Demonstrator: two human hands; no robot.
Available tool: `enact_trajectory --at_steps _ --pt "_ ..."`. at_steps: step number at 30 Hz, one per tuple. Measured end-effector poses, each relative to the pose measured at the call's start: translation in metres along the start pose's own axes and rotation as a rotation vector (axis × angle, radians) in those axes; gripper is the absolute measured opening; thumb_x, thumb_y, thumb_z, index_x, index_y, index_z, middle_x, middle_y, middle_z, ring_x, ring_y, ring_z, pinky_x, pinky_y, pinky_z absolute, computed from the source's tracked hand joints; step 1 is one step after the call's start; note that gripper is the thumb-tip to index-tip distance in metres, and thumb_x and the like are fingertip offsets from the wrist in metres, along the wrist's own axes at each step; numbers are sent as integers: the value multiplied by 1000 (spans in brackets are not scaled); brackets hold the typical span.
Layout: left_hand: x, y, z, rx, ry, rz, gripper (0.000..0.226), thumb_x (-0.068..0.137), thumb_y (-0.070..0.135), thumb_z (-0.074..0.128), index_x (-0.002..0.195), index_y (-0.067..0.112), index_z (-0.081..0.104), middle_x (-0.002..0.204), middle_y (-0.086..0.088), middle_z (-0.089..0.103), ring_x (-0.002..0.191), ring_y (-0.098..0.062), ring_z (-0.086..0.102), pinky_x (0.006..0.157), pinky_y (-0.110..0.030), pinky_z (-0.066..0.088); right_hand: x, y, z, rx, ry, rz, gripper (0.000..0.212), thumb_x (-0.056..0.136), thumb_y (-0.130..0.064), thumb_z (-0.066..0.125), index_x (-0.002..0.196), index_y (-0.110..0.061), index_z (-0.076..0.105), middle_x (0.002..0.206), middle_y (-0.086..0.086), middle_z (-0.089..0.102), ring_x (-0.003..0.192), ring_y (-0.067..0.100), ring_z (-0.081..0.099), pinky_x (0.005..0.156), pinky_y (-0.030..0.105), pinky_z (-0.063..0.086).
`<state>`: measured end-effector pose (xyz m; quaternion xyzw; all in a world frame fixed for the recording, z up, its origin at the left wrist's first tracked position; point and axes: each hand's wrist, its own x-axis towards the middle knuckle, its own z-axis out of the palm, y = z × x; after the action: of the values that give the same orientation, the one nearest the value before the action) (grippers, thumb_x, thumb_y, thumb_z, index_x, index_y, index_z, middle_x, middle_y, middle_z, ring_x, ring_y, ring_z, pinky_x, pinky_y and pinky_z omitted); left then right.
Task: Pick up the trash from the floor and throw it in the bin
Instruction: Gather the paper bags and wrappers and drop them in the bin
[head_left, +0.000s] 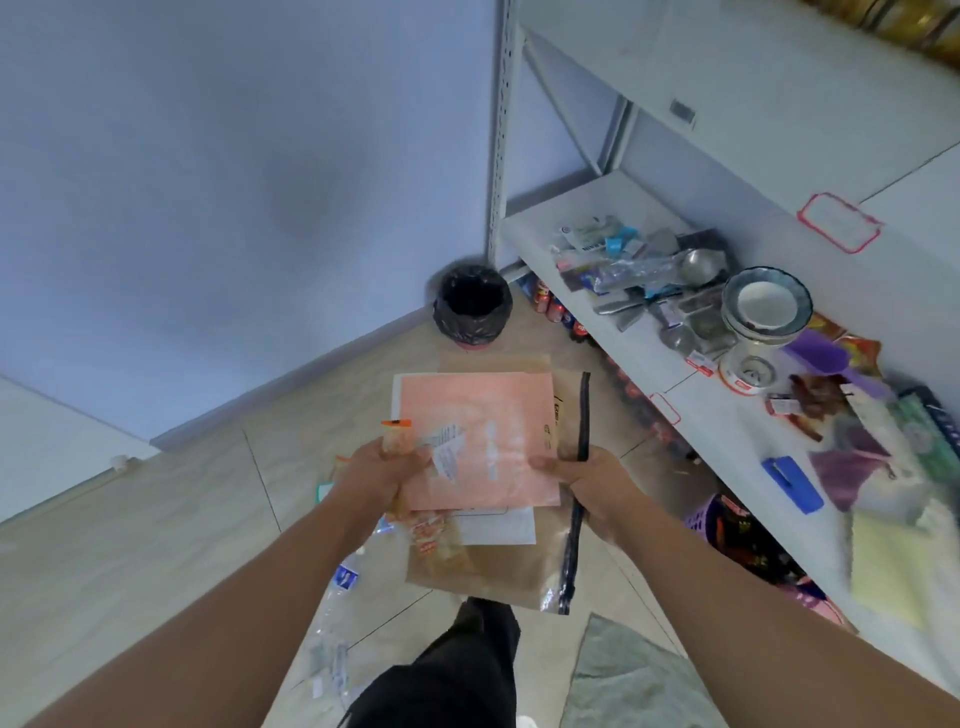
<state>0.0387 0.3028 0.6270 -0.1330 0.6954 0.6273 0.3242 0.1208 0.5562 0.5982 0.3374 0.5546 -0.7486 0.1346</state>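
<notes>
I hold a stack of flat trash (483, 441) in front of me: a pink sheet on top, white paper and a brown zip bag with a black strip beneath. My left hand (382, 470) grips its left edge together with small orange wrappers and a paper slip. My right hand (584, 483) grips the right edge by the black strip. The bin (471, 305), round with a black liner, stands on the floor in the corner beyond the stack. A crushed clear plastic bottle (337, 597) lies on the floor under my left forearm.
A white metal shelf (597, 332) runs along the right, crowded with bowls, packets and utensils; soda cans (553, 309) stand beneath it near the bin. A grey mat (634, 680) lies at lower right. Pale walls close the left side.
</notes>
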Motion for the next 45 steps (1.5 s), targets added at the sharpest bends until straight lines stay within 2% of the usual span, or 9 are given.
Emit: enact_trajectory --at_steps 3,6,10,19,23,29,38,41,45 --pt "36 28 7 -40 33 -9 21 92 9 66 111 0 67 98 -20 76 87 -39 73 74 -49 61 42 -42 -1 -52 -18 16 33 79 -7 81 111 -2 73 106 16 78 97 36 75 89 54 59" --pt "68 67 14 -26 31 18 17 91 5 65 107 -1 68 81 -14 77 58 -23 72 46 -27 54 75 -86 -6 -75 -48 15 32 80 -10 81 110 -3 74 105 13 79 96 33 75 91 51 58" --pt "117 126 25 33 9 46 15 90 9 68 103 2 70 74 -9 77 51 -16 69 40 -21 48 114 -145 -16 -91 -61 -29 28 79 -17 83 106 -10 76 103 6 80 91 22 77 83 39 60" --pt "244 204 66 -47 92 45 14 87 14 72 100 11 72 91 -12 79 69 -24 75 47 -29 54 254 -249 -44 -110 -121 8 27 83 -13 79 109 -5 73 104 12 79 99 33 75 94 53 57" --pt "285 227 77 -96 172 41 15 88 14 71 103 11 72 95 -10 78 82 -31 75 70 -45 60 309 -288 -45 -92 -166 50 32 84 -7 78 115 -3 71 110 15 77 100 33 74 89 50 59" --pt "334 259 74 -177 246 14 16 88 14 71 104 12 71 95 -6 79 83 -26 75 67 -37 60 375 -332 -27 -117 -180 73 34 81 -5 78 114 -4 71 110 15 77 105 35 72 94 54 56" --pt "457 273 40 -205 153 -101 21 89 11 69 109 6 69 101 -14 76 85 -31 74 75 -44 61 471 -350 -5 -80 -67 148 30 83 -5 77 113 -3 71 107 15 78 93 29 76 76 39 61" --pt "503 269 27 -179 107 -165 16 89 9 69 105 6 70 92 -12 77 66 -20 73 51 -28 56 504 -340 0 -27 -41 191 31 84 -6 76 114 0 71 99 16 79 84 30 76 69 40 62" --pt "564 257 14 -116 71 -225 13 88 10 69 101 9 72 87 -8 78 63 -17 73 47 -23 51 543 -325 8 -11 16 227 21 87 -5 73 108 -3 71 83 8 79 68 22 75 53 32 58"
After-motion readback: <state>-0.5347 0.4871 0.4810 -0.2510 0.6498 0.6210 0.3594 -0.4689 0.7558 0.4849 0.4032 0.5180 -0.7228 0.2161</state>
